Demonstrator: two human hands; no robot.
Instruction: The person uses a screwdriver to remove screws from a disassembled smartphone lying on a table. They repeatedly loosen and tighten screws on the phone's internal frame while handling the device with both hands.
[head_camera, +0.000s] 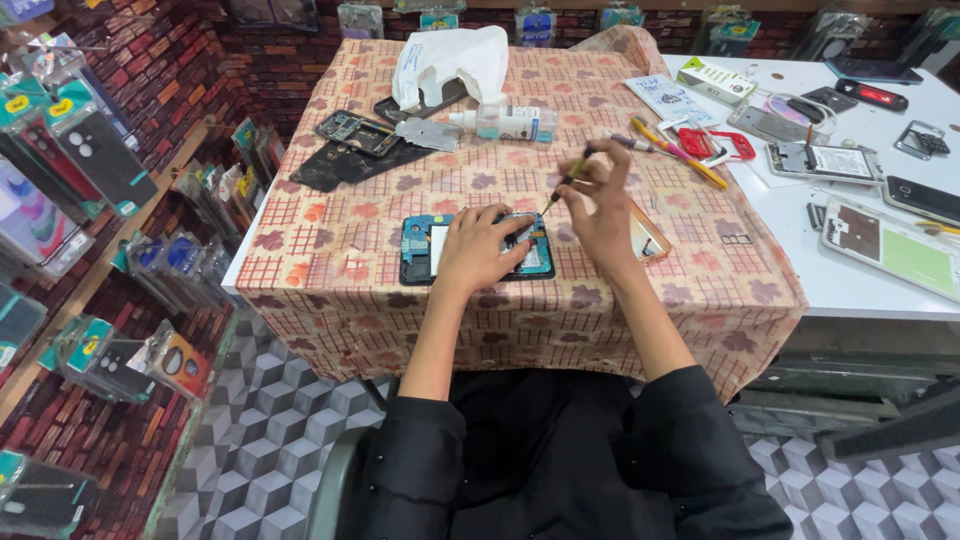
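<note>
Looking down, we see one opened black smartphone with blue inner boards (420, 250) lying flat near the front edge of one floral-patterned tablecloth (330, 290). Our left hand (478, 250) rests on the phone's middle, fingers spread and flattened, gripping nothing. Our right hand (600, 200), just beside the phone's right end, pinches one thin dark-handled screwdriver (568, 180) between thumb and curled fingers, tip angled down toward the phone. Farther back we count one white plastic bag (450, 60), one small clear bottle (505, 122) and one black phone frame (357, 132).
</note>
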